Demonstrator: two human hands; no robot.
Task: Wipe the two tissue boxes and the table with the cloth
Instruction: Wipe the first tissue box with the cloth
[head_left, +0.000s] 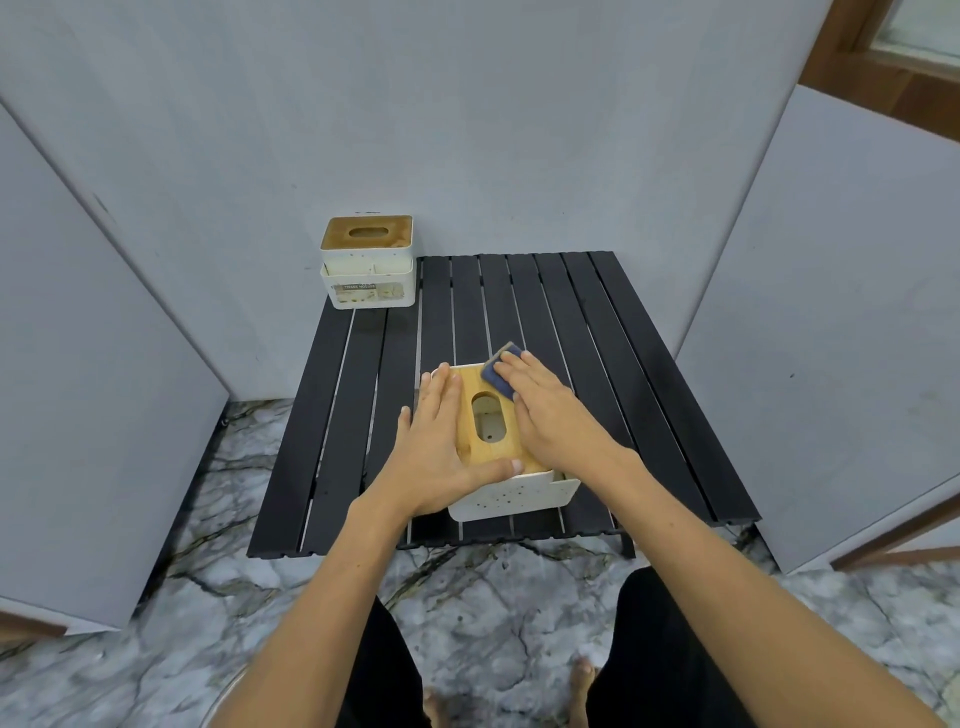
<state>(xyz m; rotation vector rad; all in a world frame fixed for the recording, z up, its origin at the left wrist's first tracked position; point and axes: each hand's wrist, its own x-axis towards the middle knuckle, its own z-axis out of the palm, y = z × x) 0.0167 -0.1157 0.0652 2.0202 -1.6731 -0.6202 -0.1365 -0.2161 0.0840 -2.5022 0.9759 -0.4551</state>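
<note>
A white tissue box with a bamboo lid (493, 441) stands near the front middle of the black slatted table (597, 364). My left hand (441, 447) lies flat along the box's left side, thumb across the lid's near edge. With straight fingers, my right hand (545, 410) presses a dark blue cloth (501, 371) onto the lid's far right corner. The second tissue box (368, 262), white with a brown lid, sits at the table's far left corner.
Grey panels (831, 312) close in the table on the left, back and right. The floor (493, 597) is marbled stone. My knees in black trousers and bare feet show at the bottom edge.
</note>
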